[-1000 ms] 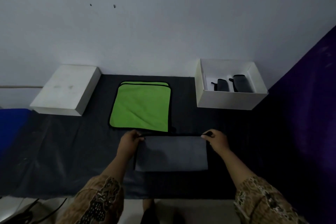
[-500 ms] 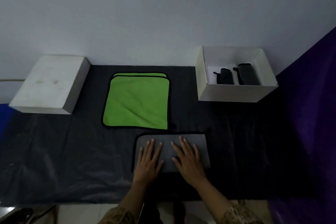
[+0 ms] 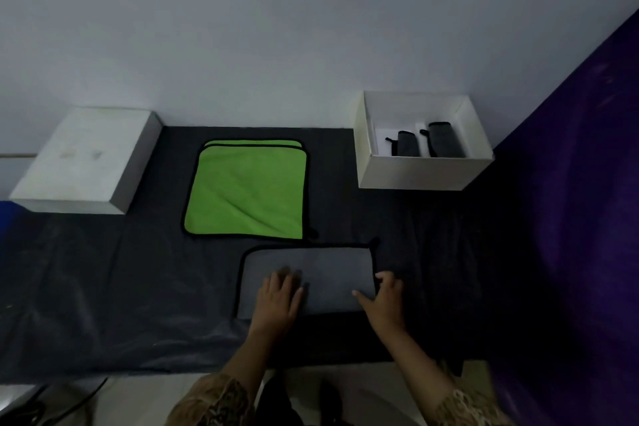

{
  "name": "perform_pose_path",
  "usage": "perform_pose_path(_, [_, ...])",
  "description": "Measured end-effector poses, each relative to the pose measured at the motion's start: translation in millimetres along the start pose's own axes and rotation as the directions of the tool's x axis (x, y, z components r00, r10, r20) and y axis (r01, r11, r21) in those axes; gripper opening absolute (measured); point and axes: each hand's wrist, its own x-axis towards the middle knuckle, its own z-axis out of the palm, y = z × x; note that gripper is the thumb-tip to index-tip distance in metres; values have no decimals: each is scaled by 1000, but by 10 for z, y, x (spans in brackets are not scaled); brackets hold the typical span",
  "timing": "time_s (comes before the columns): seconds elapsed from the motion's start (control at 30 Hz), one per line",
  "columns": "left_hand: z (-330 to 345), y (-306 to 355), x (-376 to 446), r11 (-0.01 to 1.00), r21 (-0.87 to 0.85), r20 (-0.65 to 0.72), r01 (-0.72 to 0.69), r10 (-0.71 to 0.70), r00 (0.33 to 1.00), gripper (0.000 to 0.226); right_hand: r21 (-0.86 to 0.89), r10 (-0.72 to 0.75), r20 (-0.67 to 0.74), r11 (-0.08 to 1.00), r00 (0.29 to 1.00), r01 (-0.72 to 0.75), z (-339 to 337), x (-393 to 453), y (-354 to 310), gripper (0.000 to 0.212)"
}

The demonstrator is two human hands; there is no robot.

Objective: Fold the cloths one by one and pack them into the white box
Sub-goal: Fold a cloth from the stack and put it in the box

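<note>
Two hands flatten a half-folded grey cloth [image 3: 307, 278] at the desk's [image 3: 103, 287] near edge.
Left hand [image 3: 276, 301] presses open-palmed; right hand [image 3: 385, 299], grip loosely open, takes the cloth's right edge, likely for folding.

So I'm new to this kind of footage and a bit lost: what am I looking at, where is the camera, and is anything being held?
There is no machine here. A person wears a wide-angle camera on the head, so the one picture looks forward and down at their own hands. The left hand lies flat on a grey cloth, folded into a rectangle on the dark table. The right hand is at that cloth's right edge, thumb on top; whether it grips the edge is unclear. Beyond lie green cloths, one under another. At the far right stands the open white box with two folded grey cloths inside. At the far left is a closed white box or lid.
</note>
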Motion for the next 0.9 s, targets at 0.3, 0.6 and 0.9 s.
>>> perform_pose_path(0.3, [-1, 587, -210, 970, -239, 115, 41, -14, 993, 68, 226, 118, 175, 962, 977, -157, -571, -46, 117, 42])
perform_pose_path(0.6, [-621, 1436, -145, 23, -896, 442, 443, -15, 897, 46, 446, 72, 582, 805, 810, -392, -610, -300, -250, 72])
perform_pose_path(0.9, [-515, 423, -251, 444, -834, 183, 328, -339, 923, 18, 322, 31, 436, 928, 900, -189, -96, -392, -375, 19])
